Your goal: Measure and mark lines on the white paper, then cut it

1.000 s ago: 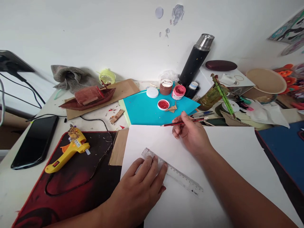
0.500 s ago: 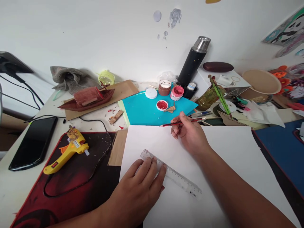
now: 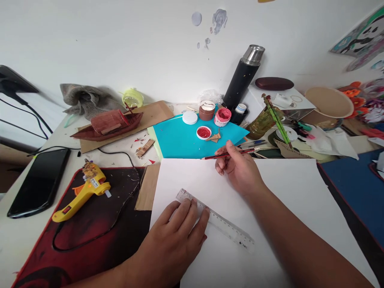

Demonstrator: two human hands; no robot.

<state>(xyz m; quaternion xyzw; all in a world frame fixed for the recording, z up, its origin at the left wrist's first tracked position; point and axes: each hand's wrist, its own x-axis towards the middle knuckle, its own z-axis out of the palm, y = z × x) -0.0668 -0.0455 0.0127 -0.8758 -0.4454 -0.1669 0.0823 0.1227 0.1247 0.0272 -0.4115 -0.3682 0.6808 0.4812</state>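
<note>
A clear plastic ruler [image 3: 229, 228] lies slantwise on a large white sheet of paper [image 3: 288, 192]. My left hand [image 3: 177, 236] is on the ruler's left part, with bent fingertips pressed along it and the palm facing down. Above and to the right of it, my right hand [image 3: 240, 166] holds a red and black pencil [image 3: 219, 155] between thumb and fingers. The pencil lies nearly level, its tip pointing left over the paper's far edge. Reddish stains show on the right fingertips.
Behind the paper, several paint pots, including a pink-red one [image 3: 222, 117], stand on blue card [image 3: 177, 140]. A reddish model boat [image 3: 108, 125] rests on cardboard. At left lie a yellow glue gun [image 3: 82, 192] with its cord and a phone [image 3: 39, 182]. A black flask [image 3: 243, 80] leans behind.
The whole view has shifted very slightly, with things sitting a little further left. Both hands, the ruler and the pencil keep their places on the paper.
</note>
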